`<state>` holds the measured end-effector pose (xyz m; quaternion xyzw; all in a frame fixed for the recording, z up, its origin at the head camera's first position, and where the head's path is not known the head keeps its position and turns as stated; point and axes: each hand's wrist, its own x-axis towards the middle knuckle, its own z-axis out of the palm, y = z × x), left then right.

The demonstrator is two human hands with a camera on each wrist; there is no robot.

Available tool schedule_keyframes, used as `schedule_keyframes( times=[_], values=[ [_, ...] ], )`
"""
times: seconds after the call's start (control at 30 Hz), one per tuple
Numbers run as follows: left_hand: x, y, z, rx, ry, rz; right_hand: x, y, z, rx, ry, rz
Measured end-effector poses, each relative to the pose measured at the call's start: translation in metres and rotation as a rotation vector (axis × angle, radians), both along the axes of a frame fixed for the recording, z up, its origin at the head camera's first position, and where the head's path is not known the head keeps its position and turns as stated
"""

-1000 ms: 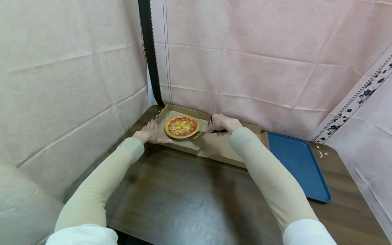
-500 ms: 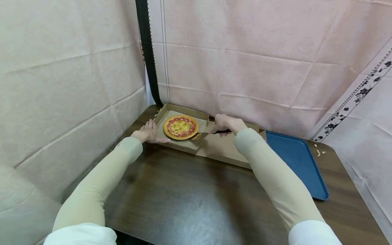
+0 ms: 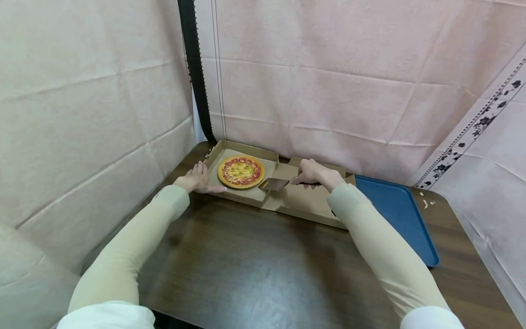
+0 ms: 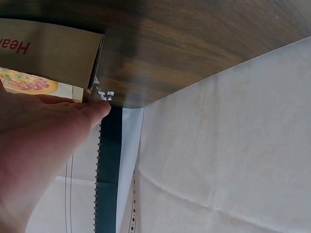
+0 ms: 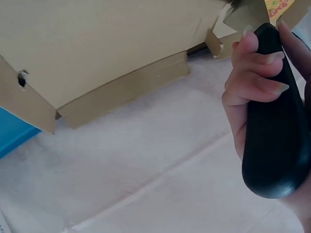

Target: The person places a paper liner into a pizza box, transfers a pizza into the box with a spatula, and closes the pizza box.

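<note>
In the head view, a round, flat pizza with a yellow crust and red, yellow and green topping [image 3: 240, 172] lies left of and just below the middle of the frame. It rests on pale lining inside the left half of a brown cardboard pizza box [image 3: 240, 197], whose lid is laid flat toward the centre right. The left hand [image 3: 198, 177] is at the box's lower left corner, its fingers straight and its thumb stretched out along the front edge; it is not grasping anything.

The right hand [image 3: 315, 173], right of centre, grips the black, rounded handle [image 5: 274, 131] of a serving spatula with a flat metal blade [image 3: 276, 184]. The blade points left over the border between tray half and lid, its tip just beside the pizza; the tip looks yellowish, and whether that is a reflection cannot be told.

A blue rectangular tray with a raised rim [image 3: 396, 219] sits at the right of the frame, beside the lid, on the dark brown wooden surface [image 3: 230, 256]. Small whitish scraps [image 3: 425, 204] lie beyond it at the far right. Pale pinkish cloth [image 3: 328, 82] hangs behind everything.
</note>
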<state>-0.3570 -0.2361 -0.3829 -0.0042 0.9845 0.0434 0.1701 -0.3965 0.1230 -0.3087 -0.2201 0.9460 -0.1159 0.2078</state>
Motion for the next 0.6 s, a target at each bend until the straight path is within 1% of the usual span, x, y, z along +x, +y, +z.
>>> schedule_keyframes(
  times=[0.23,0.3,0.43,0.6],
  values=[
    [0.0,-0.001,0.002,0.011,-0.02,0.0,0.006,0.022,-0.019,-0.114,0.066,-0.015],
    [0.0,-0.001,0.002,0.018,-0.017,0.003,0.008,0.028,-0.027,-0.161,0.09,-0.028],
    [0.0,0.0,0.001,0.003,-0.012,-0.001,0.013,0.04,-0.042,-0.243,0.15,-0.048],
    [-0.003,-0.001,-0.002,-0.012,0.003,-0.012,0.017,0.054,-0.058,-0.34,0.206,-0.087]
  ],
)
